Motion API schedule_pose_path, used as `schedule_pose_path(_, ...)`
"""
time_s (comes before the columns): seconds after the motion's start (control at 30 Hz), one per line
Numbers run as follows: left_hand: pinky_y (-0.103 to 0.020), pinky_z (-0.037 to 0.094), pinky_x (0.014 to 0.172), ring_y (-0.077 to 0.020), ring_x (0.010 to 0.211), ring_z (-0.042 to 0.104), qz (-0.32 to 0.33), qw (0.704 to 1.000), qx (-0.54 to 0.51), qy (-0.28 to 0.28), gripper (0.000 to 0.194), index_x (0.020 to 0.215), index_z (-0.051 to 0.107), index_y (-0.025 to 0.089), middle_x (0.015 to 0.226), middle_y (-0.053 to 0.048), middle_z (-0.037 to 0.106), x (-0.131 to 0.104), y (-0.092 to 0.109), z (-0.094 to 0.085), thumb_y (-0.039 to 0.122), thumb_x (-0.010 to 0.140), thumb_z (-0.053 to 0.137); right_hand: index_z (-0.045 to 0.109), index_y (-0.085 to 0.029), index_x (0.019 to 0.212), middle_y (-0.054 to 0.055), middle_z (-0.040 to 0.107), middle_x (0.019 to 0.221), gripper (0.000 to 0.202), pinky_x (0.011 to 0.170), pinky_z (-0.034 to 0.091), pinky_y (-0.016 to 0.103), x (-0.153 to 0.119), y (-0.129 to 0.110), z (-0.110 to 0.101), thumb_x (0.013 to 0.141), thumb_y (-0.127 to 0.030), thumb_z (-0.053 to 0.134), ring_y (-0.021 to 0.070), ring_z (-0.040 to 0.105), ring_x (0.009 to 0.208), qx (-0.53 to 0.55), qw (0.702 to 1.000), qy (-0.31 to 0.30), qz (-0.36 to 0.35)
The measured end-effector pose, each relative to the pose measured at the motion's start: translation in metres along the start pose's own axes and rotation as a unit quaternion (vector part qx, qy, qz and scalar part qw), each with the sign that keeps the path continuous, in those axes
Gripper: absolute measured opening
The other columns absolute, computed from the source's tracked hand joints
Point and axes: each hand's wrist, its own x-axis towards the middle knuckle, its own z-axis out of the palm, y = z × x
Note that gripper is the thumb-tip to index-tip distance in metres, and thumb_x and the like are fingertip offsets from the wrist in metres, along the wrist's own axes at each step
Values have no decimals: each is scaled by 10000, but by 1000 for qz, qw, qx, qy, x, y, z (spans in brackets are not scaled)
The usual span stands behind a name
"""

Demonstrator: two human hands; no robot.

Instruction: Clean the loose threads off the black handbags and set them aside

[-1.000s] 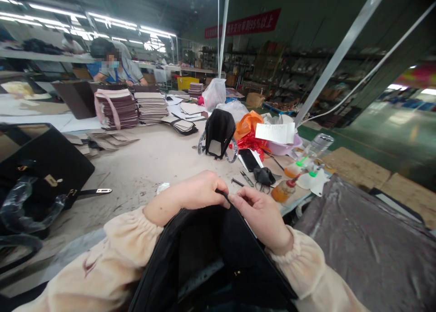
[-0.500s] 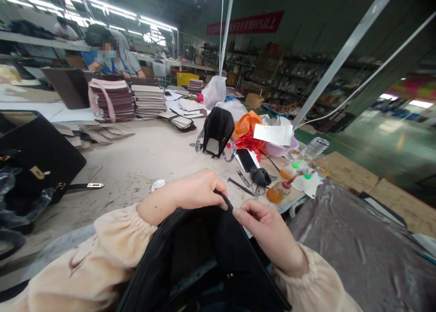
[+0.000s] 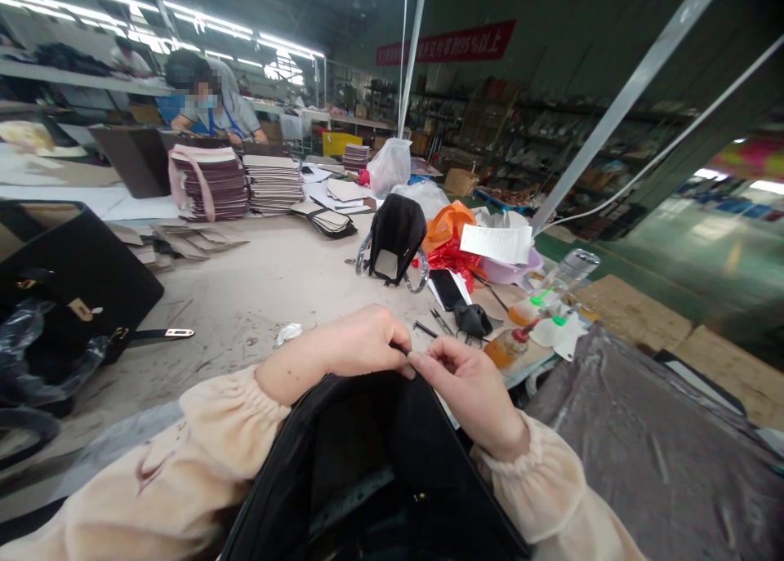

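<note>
A large black bag (image 3: 367,471) lies open toward me at the bottom centre, its dark inside showing. My left hand (image 3: 361,342) pinches the bag's far edge from the left. Close beside it, my right hand (image 3: 469,381) grips the same edge between thumb and fingers. The fingertips of both hands almost meet at the corner of the rim. Beyond my hands, a small black bag (image 3: 397,230) with plastic-wrapped handles stands on the table (image 3: 245,287).
A large black handbag (image 3: 79,275) stands at the left. Stacked panels (image 3: 214,185) lie farther back, near a person (image 3: 214,104). To the right are a phone (image 3: 448,290), tweezers (image 3: 441,322), an orange-filled bottle (image 3: 507,347) and a grey cloth (image 3: 649,447).
My right hand has moved left along the bag's edge, closer to my left hand. The view has shifted slightly, so the surroundings sit a little farther right.
</note>
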Motion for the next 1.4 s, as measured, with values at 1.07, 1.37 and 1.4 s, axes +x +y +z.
schedule_pose_path(1.07, -186, 315, 500, -78, 522, 421, -34, 999, -26, 8, 187, 706, 706, 152, 526, 58, 539, -7, -3, 2, 332, 673, 670, 535, -162, 592, -49, 427, 521, 396, 480, 323, 205, 18, 5, 14, 778, -508, 580, 87, 394, 518, 86, 996, 6, -2)
schedule_pose_path(1.37, -189, 370, 549, -101, 586, 528, -33, 999, -31, -11, 222, 770, 728, 167, 643, 22, 669, -8, -9, -2, 364, 676, 685, 472, -213, 1307, 91, 613, 1179, 412, 947, 452, 357, -33, 16, -29, 931, -370, 414, 197, 564, 1096, -8, 968, -38, -247)
schedule_pose_path(1.4, -188, 375, 556, -102, 595, 536, -27, 999, -37, -11, 203, 768, 730, 169, 652, 22, 676, -7, -9, -2, 346, 681, 683, 443, -199, 1341, 106, 578, 1256, 454, 1004, 416, 379, -39, 13, -35, 925, -380, 427, 215, 517, 1179, -76, 950, -75, -293)
